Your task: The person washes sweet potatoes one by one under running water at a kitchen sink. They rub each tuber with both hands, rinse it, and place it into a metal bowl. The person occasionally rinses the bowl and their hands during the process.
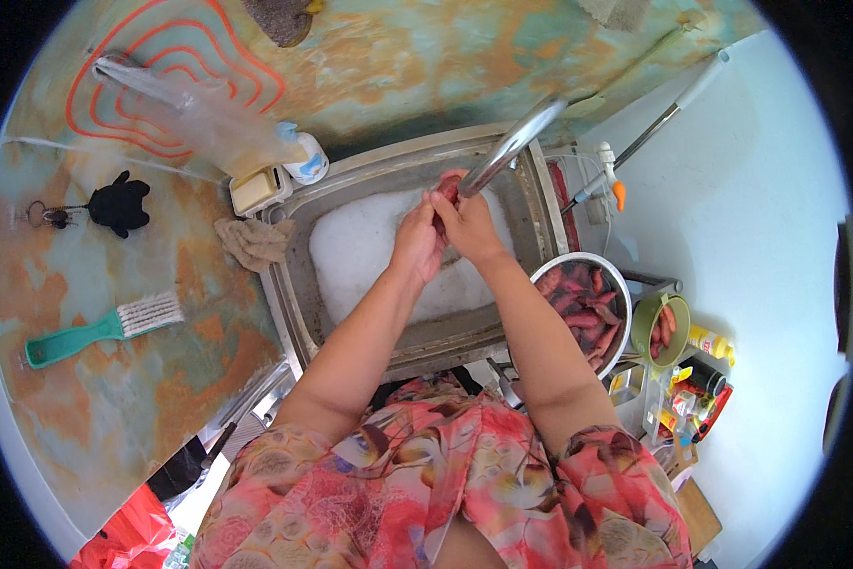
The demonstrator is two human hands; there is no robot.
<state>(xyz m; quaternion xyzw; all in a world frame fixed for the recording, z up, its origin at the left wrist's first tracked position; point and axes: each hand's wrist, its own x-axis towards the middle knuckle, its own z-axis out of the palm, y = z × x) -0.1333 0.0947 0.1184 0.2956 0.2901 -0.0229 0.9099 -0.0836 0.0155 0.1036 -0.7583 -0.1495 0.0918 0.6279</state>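
Both my hands are over a metal sink (pixel 529 235) with white foamy water (pixel 359 249) in it. My left hand (pixel 420 242) is closed around the near, left side of a red-skinned sweet potato (pixel 448 188). On its right side my right hand (pixel 474 226) grips the same root, just below the end of a chrome faucet spout (pixel 511 146). The fingers hide much of the root. To the right of the sink, a round metal basin (pixel 627 299) holds several red sweet potatoes (pixel 584 318) in water, partly behind my right forearm.
A green container (pixel 643 340) with more sweet potatoes stands right of the basin, beside bottles. At the sink's left back corner are a soap dish (pixel 245 199), a white bottle (pixel 309 165) and a beige cloth (pixel 252 243). A green-handled brush (pixel 78 344) hangs on the left wall.
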